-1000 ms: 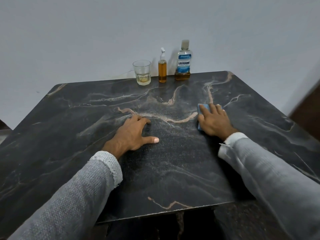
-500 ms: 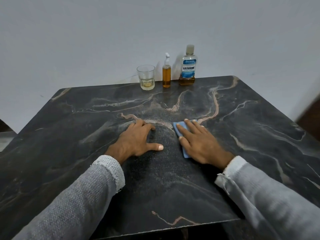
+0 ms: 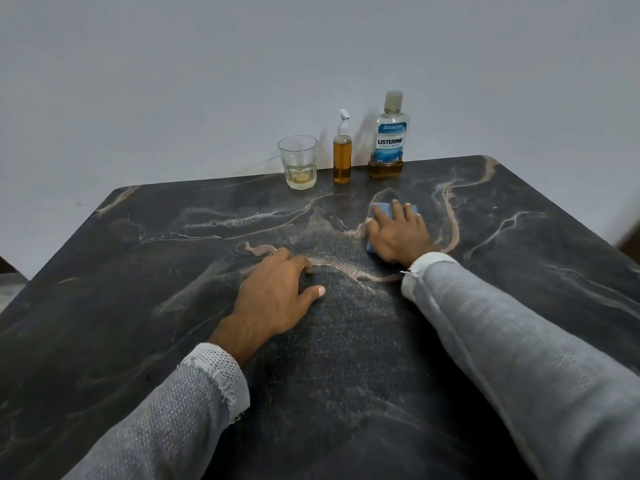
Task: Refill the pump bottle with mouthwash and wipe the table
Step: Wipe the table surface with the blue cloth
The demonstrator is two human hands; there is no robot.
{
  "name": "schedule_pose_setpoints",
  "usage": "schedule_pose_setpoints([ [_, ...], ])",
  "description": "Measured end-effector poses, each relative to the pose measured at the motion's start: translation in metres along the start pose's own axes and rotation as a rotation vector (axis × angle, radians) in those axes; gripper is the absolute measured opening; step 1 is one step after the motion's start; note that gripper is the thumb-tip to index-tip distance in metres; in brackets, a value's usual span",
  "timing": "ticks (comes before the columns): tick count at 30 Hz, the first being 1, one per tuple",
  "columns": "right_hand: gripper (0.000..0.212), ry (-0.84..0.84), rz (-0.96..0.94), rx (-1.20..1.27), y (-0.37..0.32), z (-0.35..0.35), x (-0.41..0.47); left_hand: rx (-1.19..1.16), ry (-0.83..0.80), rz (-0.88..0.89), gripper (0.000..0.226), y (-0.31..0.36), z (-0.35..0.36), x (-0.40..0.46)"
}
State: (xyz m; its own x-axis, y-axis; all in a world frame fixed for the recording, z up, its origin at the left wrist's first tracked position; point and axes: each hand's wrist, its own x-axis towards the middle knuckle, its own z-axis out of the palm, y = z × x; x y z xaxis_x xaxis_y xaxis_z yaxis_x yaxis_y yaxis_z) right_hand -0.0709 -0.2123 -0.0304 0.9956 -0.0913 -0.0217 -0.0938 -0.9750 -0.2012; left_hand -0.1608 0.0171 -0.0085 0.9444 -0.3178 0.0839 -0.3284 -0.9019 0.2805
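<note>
Cloth: small blue folded wiping cloth, soft, light; press it flat.
Right hand: grip flat, fingers straight on cloth.
Left hand: open grip resting on dark marble-patterned desk.

Single head-worn view, wide-angle, looking forward and down across the dark marble table toward the grey wall behind it. Both forearms enter from the bottom edge, close to the lens.

Plain pale grey wall, dim even light, dark floor corner
</note>
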Motion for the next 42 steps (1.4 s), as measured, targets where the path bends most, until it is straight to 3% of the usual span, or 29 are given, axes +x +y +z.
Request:
schedule_pose_setpoints([
  [5,0.057,-0.004,-0.186,-0.007,-0.038,0.011,-0.023,-0.004,-0.003,-0.005,0.038,0.001,-0.003,0.003],
  [10,0.06,-0.032,-0.327,-0.019,-0.022,0.013,-0.064,-0.121,0.018,-0.036,0.028,-0.008,-0.01,0.009],
  [17,0.058,-0.012,-0.097,-0.063,0.033,-0.001,-0.022,-0.129,0.064,-0.048,0.037,-0.026,-0.012,0.022],
  [24,0.06,-0.024,0.044,-0.009,-0.008,-0.005,0.056,-0.182,0.105,-0.026,0.028,-0.044,-0.012,0.038],
  [33,0.059,-0.037,-0.326,-0.019,-0.104,0.022,0.021,-0.202,0.133,-0.051,0.026,-0.046,-0.011,0.038],
  [38,0.06,-0.03,-0.472,-0.01,-0.098,0.029,-0.037,-0.196,0.149,-0.062,0.028,-0.046,-0.019,0.033],
  [42,0.065,-0.047,-0.472,-0.059,-0.063,0.018,-0.049,-0.199,0.16,-0.073,0.028,-0.054,-0.024,0.028],
])
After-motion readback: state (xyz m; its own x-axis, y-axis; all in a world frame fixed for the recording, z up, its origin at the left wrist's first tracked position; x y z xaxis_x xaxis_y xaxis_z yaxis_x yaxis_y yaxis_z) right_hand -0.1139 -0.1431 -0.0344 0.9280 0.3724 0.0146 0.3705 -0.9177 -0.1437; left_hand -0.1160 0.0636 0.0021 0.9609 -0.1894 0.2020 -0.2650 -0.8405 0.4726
